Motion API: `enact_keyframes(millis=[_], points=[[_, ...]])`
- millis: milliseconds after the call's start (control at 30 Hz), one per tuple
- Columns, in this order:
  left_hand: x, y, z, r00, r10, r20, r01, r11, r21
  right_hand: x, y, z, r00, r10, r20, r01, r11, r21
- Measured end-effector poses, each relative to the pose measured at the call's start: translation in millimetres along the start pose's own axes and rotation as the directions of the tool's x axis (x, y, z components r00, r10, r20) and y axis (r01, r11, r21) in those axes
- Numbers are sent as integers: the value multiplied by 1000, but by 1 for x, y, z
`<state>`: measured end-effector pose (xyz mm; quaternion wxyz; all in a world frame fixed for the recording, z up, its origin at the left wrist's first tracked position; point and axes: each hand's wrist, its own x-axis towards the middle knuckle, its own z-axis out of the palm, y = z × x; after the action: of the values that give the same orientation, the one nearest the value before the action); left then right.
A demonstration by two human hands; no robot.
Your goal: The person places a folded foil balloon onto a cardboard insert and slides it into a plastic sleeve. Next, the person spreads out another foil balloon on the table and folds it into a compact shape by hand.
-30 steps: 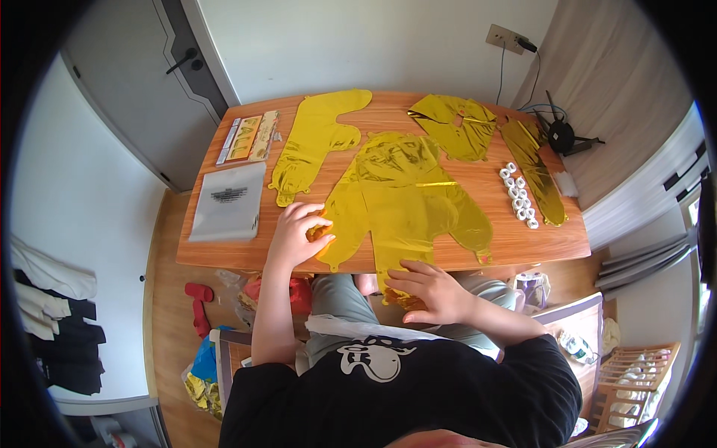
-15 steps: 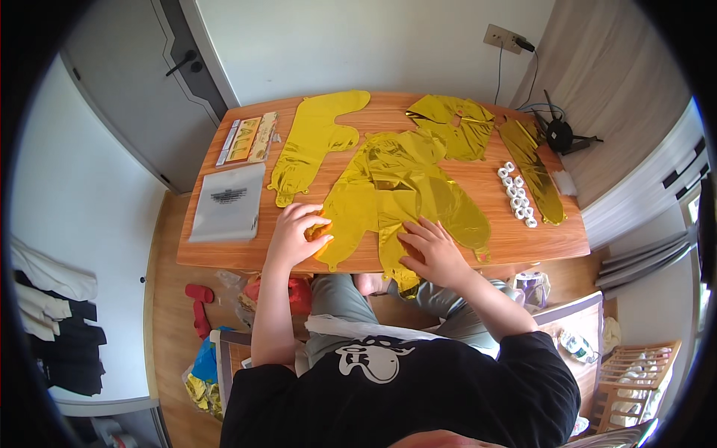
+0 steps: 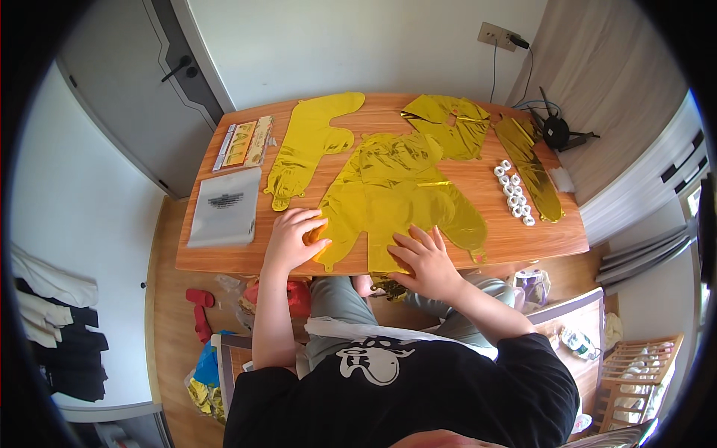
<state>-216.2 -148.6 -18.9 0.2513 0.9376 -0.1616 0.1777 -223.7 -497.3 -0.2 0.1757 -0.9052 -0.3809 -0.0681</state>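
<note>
On the gold foil balloon point(image 3: 396, 201), both hands (left hand point(image 3: 293, 237), right hand point(image 3: 423, 261)) press flat.

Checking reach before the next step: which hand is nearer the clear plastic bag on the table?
Left. The left hand lies just right of the clear plastic bag; the right hand presses the gold foil balloon farther right.

I cannot see the near edge of the gold foil balloon point(image 3: 396, 201) under both hands, print on the clear bag point(image 3: 224, 216) too small, white rings point(image 3: 514, 193) indistinct
</note>
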Motion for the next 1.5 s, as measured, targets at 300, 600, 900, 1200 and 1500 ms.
enact_keyframes(millis=[300, 600, 900, 1200, 1500], points=[[0, 2, -9, 990, 13, 139, -14, 1000, 1, 6, 3, 2, 999, 31, 24, -33, 997, 65], [1, 6, -7, 985, -42, 169, 41, 999, 11, 16, 4, 6, 999, 45, 16, -46, 996, 77], [1, 7, -9, 984, -47, 169, 45, 999, 13, 24, 10, 13, 999, 50, -19, -48, 996, 76], [1, 6, -9, 988, -48, 147, 50, 999, -7, 29, 11, 9, 999, 53, -6, -52, 995, 90], [0, 6, -10, 986, -46, 160, 48, 999, -7, 21, 9, 11, 999, 46, -22, -43, 994, 105]])
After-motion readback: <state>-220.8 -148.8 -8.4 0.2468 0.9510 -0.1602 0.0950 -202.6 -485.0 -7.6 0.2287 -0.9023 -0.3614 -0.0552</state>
